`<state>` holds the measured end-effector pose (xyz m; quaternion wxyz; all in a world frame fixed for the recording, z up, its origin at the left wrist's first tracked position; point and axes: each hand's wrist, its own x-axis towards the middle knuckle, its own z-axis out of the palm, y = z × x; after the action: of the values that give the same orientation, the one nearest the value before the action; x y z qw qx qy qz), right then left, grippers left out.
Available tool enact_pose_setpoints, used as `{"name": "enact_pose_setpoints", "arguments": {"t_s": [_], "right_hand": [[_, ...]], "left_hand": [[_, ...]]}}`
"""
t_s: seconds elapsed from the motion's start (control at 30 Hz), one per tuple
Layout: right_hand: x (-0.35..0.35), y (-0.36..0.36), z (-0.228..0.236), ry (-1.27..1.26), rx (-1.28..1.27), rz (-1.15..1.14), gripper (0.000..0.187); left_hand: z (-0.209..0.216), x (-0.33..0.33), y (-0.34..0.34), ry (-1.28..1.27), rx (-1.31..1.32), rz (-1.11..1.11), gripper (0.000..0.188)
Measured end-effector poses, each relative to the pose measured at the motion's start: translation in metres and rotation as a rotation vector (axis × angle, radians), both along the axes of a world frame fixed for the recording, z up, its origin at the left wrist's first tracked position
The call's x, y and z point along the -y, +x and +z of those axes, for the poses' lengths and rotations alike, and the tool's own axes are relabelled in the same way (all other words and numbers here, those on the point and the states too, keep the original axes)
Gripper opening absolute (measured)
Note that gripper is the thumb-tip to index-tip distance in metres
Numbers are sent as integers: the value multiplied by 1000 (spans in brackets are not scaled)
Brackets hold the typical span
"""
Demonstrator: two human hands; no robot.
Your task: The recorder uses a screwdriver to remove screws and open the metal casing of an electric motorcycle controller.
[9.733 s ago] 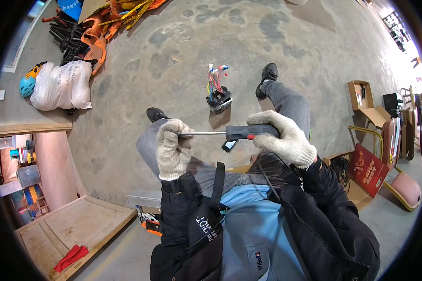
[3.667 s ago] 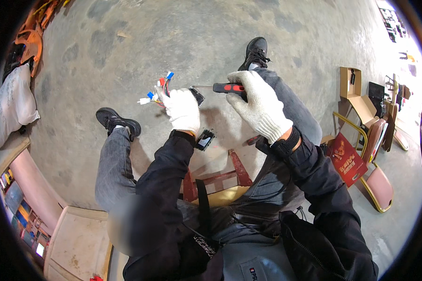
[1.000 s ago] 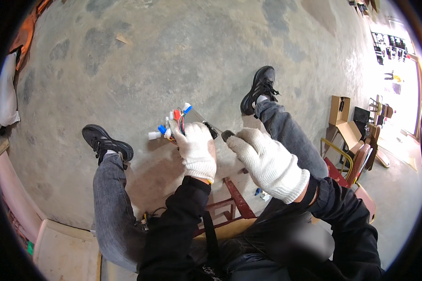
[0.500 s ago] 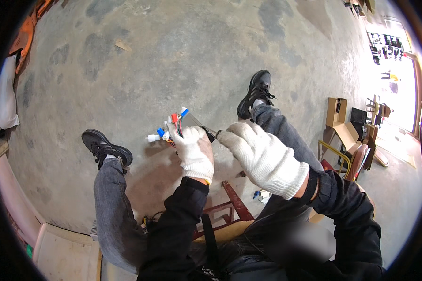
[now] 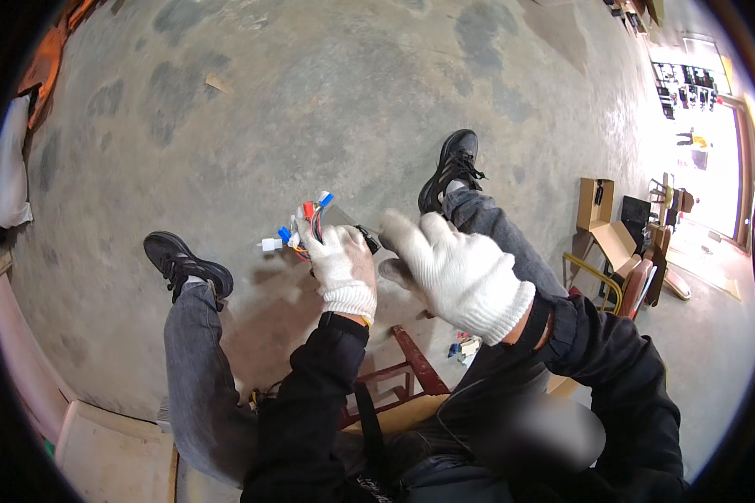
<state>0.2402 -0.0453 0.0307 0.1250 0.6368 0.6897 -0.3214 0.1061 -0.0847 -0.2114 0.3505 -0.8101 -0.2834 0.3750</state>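
My left hand (image 5: 346, 267), in a white knit glove, is closed around a wiring harness (image 5: 316, 225) with thin coloured wires. Beyond its fingers stick out a red connector (image 5: 308, 210), a blue one (image 5: 325, 199) and a white one (image 5: 270, 245). On the right side of that hand a dark slim piece (image 5: 368, 241) shows, partly covered by the glove; what it is I cannot make out. My right hand (image 5: 461, 270), gloved alike, is apart from the harness with thumb and fingers spread, the fingertips a little smeared. No object shows in it.
Between my legs stands a dark red wooden frame (image 5: 418, 359). Small connectors (image 5: 465, 347) lie beside my right thigh. At the right are an open cardboard box (image 5: 600, 205) and a yellow metal tube frame (image 5: 594, 275). A pale board (image 5: 113, 453) is at the lower left.
My right hand has let go of the dark end beside my left hand, and its fingers have spread. My left hand keeps the harness, hardly moved.
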Motion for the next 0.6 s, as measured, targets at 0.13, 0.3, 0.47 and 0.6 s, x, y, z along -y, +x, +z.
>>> {"name": "enact_pose_setpoints", "arguments": {"t_s": [0.13, 0.3, 0.47, 0.6], "right_hand": [[0, 12, -3, 183, -44, 42, 66], [-2, 13, -6, 307, -159, 342, 45], [-5, 11, 2, 136, 26, 48, 45], [-4, 12, -1, 342, -93, 390, 42]], "left_hand": [[15, -5, 7, -337, 1047, 602, 17], [19, -5, 5, -634, 1066, 783, 19], [10, -3, 19, -280, 1239, 710, 23], [-4, 3, 6, -232, 1142, 607, 23]]}}
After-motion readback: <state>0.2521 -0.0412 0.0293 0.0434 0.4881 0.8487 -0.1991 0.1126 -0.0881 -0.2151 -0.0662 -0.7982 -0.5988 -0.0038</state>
